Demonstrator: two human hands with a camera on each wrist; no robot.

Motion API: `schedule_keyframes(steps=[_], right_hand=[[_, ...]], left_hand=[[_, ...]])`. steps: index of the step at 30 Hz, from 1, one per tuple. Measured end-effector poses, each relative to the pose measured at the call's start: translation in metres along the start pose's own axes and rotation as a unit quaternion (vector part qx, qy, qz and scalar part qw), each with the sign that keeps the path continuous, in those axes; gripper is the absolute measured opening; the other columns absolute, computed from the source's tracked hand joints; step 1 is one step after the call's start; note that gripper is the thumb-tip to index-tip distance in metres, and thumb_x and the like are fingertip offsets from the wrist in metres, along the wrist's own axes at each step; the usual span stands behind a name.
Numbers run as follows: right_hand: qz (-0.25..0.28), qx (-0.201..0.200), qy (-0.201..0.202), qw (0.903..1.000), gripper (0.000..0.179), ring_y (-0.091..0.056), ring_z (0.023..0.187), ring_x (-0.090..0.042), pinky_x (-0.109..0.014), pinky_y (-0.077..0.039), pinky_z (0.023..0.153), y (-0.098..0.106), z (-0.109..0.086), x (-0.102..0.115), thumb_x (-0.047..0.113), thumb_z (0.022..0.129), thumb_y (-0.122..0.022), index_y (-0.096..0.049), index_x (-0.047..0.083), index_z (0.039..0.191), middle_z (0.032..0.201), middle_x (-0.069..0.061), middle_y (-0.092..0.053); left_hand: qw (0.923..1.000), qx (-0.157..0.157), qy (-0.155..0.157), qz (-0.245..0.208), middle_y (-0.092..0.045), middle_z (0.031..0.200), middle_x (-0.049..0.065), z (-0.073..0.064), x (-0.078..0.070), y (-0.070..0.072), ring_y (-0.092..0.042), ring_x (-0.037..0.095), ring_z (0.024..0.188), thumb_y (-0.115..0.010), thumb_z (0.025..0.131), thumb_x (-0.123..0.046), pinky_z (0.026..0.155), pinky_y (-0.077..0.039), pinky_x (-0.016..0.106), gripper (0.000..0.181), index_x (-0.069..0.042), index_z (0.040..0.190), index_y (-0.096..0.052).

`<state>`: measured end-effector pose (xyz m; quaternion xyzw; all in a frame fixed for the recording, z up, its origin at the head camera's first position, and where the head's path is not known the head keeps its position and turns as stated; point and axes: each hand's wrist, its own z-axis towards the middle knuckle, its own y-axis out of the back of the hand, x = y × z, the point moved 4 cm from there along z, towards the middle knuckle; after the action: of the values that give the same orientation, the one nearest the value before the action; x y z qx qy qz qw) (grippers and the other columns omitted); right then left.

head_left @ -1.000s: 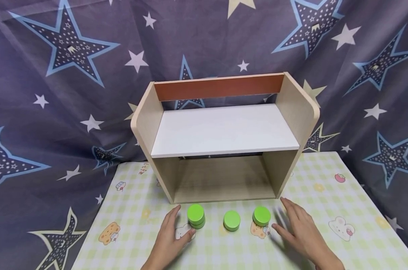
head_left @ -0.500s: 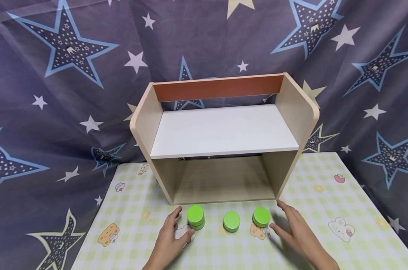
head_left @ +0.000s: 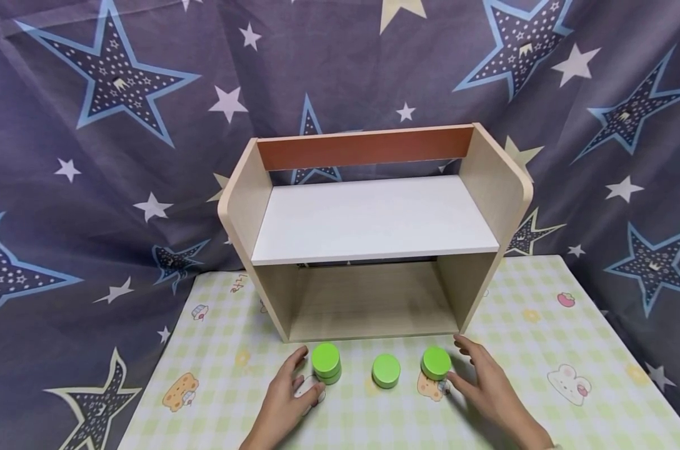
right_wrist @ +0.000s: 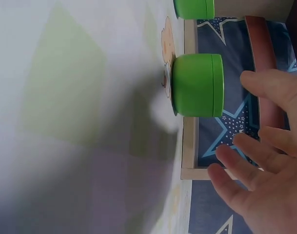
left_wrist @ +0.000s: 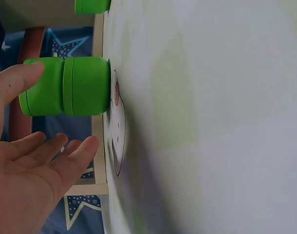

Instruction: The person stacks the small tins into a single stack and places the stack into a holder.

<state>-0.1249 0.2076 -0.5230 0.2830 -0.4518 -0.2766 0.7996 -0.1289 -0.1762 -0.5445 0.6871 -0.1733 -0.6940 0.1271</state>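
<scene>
Two round green lidded containers stand stacked (head_left: 325,360), one on top of the other; the left wrist view shows both bodies of the stack (left_wrist: 86,87). My left hand (head_left: 282,401) is spread around the stack's left and near side, holding nothing. A single green container (head_left: 386,371) stands in the middle. Farther right is another green container (head_left: 436,362), upright in the right wrist view (right_wrist: 196,86). Close beside it, my right hand (head_left: 486,392) has its thumb and fingers parted, with a gap to the container.
Behind the containers stands a wooden shelf unit (head_left: 374,219) with a white upper board and a lower compartment. A checked tablecloth (head_left: 216,375) covers the table. Dark star-patterned cloth (head_left: 340,62) hangs at the back and sides.
My right hand has moved slightly left, closer to the right container. My left hand has shifted a little and its fingers are slightly more bent. The green containers stay where they were.
</scene>
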Motion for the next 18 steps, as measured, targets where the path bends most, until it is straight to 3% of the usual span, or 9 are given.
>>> schedule_keyframes(steps=[8, 18], right_hand=[[0.007, 0.005, -0.001, 1.0, 0.077, -0.062, 0.105, -0.032, -0.042, -0.056, 0.079, -0.007, 0.003, -0.002, 0.003, 0.076, -0.086, -0.046, -0.002, 0.142, 0.127, -0.019, -0.06], [0.056, 0.022, -0.024, 0.9979, 0.074, -0.062, 0.108, -0.036, -0.048, -0.056, 0.082, -0.015, 0.004, -0.004, 0.004, 0.078, -0.086, -0.047, -0.005, 0.141, 0.13, -0.022, -0.059]], left_hand=[[1.0, 0.007, -0.003, 0.0, -0.041, 0.151, 0.019, 0.002, 0.002, -0.003, -0.039, 0.036, 0.139, -0.081, 0.086, -0.021, 0.099, -0.048, 0.038, 0.079, -0.003, 0.151, -0.039], [0.9991, 0.04, 0.007, 0.009, -0.043, 0.15, 0.021, 0.005, 0.005, -0.006, -0.041, 0.033, 0.138, -0.078, 0.09, -0.028, 0.099, -0.049, 0.035, 0.08, -0.003, 0.153, -0.035]])
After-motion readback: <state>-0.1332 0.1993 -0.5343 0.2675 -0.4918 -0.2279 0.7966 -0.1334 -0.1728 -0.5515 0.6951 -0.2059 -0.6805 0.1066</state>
